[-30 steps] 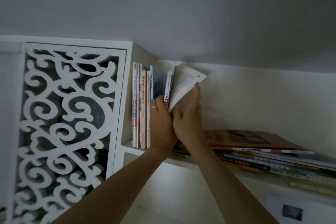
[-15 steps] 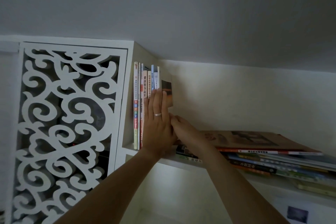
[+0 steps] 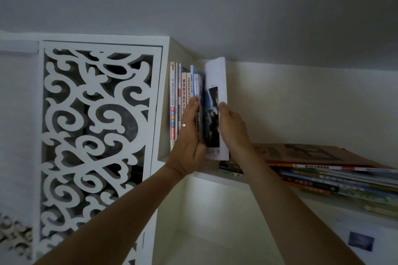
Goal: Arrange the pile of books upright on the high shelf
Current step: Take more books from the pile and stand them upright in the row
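Observation:
On the high white shelf (image 3: 212, 175) several books (image 3: 177, 97) stand upright against the left wall. My left hand (image 3: 188, 135), a ring on one finger, presses flat with straight fingers on their spines. My right hand (image 3: 233, 129) grips a white book (image 3: 216, 77) with a dark cover picture and holds it upright just right of the standing row, its lower edge at the shelf. To the right lies the pile of books (image 3: 323, 170), flat, with a brown-covered one on top.
A white carved fretwork panel (image 3: 97, 135) closes the cabinet to the left of the shelf. The ceiling sits close above the book tops. Below the shelf is an open compartment with a small dark picture (image 3: 360, 241) at lower right.
My right hand has risen from the pile's left end and now holds a white book upright beside the row. My left hand stays pressed against the standing books.

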`<action>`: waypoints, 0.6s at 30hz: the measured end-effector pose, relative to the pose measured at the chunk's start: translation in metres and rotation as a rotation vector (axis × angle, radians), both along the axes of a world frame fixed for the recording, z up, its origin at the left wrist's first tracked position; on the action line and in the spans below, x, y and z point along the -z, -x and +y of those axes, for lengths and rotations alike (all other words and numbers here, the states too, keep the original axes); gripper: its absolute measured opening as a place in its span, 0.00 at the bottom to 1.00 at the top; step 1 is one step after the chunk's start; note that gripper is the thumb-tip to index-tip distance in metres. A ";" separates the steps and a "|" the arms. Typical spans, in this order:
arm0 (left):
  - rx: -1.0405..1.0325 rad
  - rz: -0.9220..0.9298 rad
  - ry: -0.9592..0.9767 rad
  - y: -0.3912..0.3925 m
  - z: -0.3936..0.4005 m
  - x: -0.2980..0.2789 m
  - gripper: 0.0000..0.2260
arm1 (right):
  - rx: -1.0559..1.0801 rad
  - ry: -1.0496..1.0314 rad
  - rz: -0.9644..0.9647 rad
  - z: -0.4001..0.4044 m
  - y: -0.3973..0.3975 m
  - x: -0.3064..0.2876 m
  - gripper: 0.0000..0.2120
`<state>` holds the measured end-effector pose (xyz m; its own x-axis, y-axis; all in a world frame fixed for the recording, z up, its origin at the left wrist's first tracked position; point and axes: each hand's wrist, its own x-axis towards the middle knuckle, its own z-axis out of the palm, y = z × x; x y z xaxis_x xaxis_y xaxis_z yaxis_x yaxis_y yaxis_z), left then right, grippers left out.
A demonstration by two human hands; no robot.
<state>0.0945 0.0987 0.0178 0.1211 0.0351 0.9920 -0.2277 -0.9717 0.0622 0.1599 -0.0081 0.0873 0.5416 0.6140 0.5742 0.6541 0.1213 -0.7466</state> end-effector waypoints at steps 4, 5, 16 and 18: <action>-0.171 0.108 -0.127 0.015 0.003 0.015 0.35 | -0.041 -0.012 0.234 -0.005 -0.001 -0.028 0.27; -0.223 0.126 -0.163 0.016 0.004 0.020 0.37 | -0.071 -0.008 0.298 -0.005 0.001 -0.034 0.27; -0.174 -0.120 0.356 0.007 -0.059 -0.025 0.18 | -0.175 0.152 0.017 0.006 -0.035 0.026 0.16; -0.116 -0.161 0.540 0.006 -0.067 -0.047 0.17 | -0.207 0.187 -0.085 0.008 -0.046 0.038 0.27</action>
<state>0.0881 0.0313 0.0646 -0.0648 0.5459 0.8353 -0.1691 -0.8310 0.5300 0.2061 0.0004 0.0496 0.3486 0.8059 0.4785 0.6911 0.1237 -0.7121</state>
